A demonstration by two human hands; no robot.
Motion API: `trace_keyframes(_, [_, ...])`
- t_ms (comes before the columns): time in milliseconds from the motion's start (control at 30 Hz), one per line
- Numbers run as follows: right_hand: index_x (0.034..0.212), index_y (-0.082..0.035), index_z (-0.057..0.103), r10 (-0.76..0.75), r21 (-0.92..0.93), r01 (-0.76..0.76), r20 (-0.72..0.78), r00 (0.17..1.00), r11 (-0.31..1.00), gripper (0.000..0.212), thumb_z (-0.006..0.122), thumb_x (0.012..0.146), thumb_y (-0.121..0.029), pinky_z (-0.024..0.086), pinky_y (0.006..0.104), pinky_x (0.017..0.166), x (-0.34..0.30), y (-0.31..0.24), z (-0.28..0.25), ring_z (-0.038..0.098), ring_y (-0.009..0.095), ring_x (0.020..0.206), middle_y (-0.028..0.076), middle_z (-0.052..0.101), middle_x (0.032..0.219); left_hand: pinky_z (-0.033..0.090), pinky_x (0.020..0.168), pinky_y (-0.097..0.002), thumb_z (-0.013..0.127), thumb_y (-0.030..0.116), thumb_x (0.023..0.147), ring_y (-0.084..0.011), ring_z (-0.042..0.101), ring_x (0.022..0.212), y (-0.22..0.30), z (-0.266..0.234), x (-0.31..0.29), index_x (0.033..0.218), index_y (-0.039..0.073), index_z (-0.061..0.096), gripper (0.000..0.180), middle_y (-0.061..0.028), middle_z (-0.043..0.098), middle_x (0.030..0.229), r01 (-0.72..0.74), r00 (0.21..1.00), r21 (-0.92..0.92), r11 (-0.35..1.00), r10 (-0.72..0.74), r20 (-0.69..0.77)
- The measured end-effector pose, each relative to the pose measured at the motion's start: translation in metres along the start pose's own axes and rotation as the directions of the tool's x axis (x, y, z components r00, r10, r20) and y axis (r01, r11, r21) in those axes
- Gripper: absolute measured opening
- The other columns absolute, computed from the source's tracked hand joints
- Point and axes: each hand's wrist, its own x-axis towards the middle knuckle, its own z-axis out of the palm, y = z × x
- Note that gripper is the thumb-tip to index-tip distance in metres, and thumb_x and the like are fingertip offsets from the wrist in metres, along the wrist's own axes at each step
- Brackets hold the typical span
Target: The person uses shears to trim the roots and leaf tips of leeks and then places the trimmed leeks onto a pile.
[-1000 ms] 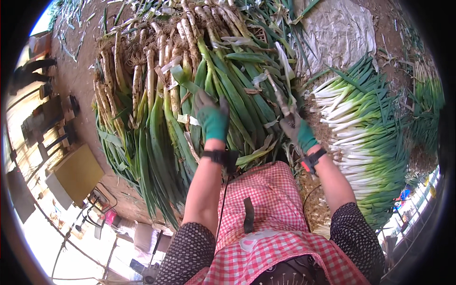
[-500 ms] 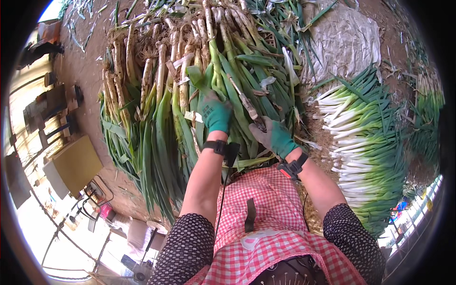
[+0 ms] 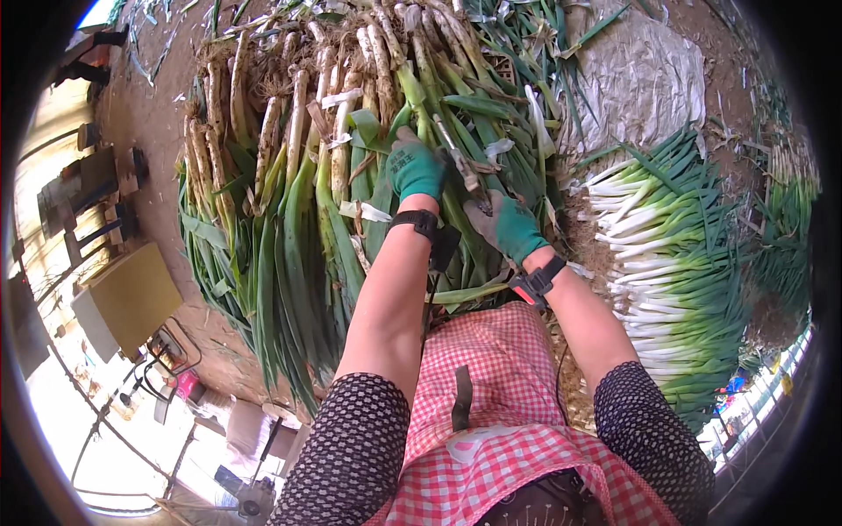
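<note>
Brown earth floor [image 3: 162,105] spreads under everything I see. The biggest thing on it is the heap of uncleaned green onions [image 3: 294,219], left of centre, soil-stained stems pointing far, long leaves trailing near. To the right I have the cleaned green onions [image 3: 671,272], white ends facing left. A red-and-white checked apron [image 3: 491,351] fills the near middle. A crumpled pale sheet [image 3: 636,74] lies far right, beyond the cleaned ones, and a tan box [image 3: 132,298] sits at the left.

Both my grips wear green gloves, over the heap's right part. My left grip [image 3: 414,167] bends against the leaves, fingertips partly hidden; I cannot tell whether it is closed on a stalk. My right grip [image 3: 504,221], just nearer and to the right, is wrapped firmly round the near end of a slender stained rod [image 3: 463,167]; the rod points far and slightly left, and I cannot tell its kind. Each wrist carries a black band [image 3: 414,222].
</note>
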Motion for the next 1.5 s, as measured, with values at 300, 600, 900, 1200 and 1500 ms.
trace_keyframes(300, [0.105,0.000,0.068,-0.044,0.103,0.040,0.036,0.998,0.994,0.047,0.067,0.093,-0.046,0.055,0.0496,0.080,-0.048,-0.015,-0.030,0.071,0.045,0.091,0.026,0.073,0.091,0.056,0.077,-0.0373,0.071,0.027,0.088,-0.0247,0.069,0.087,-0.054,-0.002,-0.033,0.118,-0.002,0.064,0.042,-0.0135,0.072,0.104,-0.037,0.995,-0.696,0.717,0.090,0.040])
trace_keyframes(600, [0.098,0.000,0.066,-0.169,0.028,0.170,-0.034,0.985,0.985,0.052,0.069,0.091,-0.051,0.056,0.0517,0.074,0.007,-0.057,-0.011,0.072,0.045,0.085,0.028,0.071,0.085,0.053,0.080,-0.0250,0.078,0.025,0.092,-0.0107,0.066,0.089,-0.088,-0.049,-0.053,0.132,-0.003,0.061,0.051,-0.0052,0.072,0.110,0.247,0.940,-0.877,0.411,0.120,0.321])
trace_keyframes(900, [0.097,-0.002,0.067,-0.113,0.039,0.110,0.091,0.989,0.993,0.046,0.070,0.092,-0.047,0.055,0.0496,0.070,-0.060,-0.065,-0.004,0.072,0.044,0.079,0.024,0.071,0.079,0.052,0.082,-0.0259,0.077,0.034,0.095,-0.0097,0.065,0.089,-0.109,-0.058,-0.057,0.132,-0.001,0.063,0.053,-0.0009,0.072,0.109,0.348,0.931,-0.891,0.292,0.003,0.364])
trace_keyframes(1200, [0.105,-0.004,0.071,-0.202,-0.132,0.194,-0.048,0.978,0.972,0.049,0.065,0.093,-0.051,0.058,0.0517,0.078,0.031,-0.092,-0.005,0.071,0.048,0.087,0.029,0.072,0.090,0.051,0.077,-0.0253,0.077,0.035,0.095,-0.0083,0.062,0.086,-0.097,-0.067,-0.084,0.125,0.000,0.070,0.046,-0.0006,0.072,0.102,0.319,0.920,-0.786,0.529,0.025,0.390])
trace_keyframes(1500, [0.092,0.003,0.074,-0.032,-0.040,0.031,-0.018,0.999,0.999,0.058,0.063,0.091,-0.054,0.058,0.0502,0.082,0.064,-0.108,0.004,0.071,0.048,0.096,0.033,0.071,0.094,0.052,0.082,-0.0259,0.078,0.035,0.093,-0.0097,0.063,0.088,-0.127,-0.029,-0.105,0.119,-0.003,0.070,0.047,-0.0042,0.072,0.102,0.304,0.941,-0.793,0.528,-0.037,0.336])
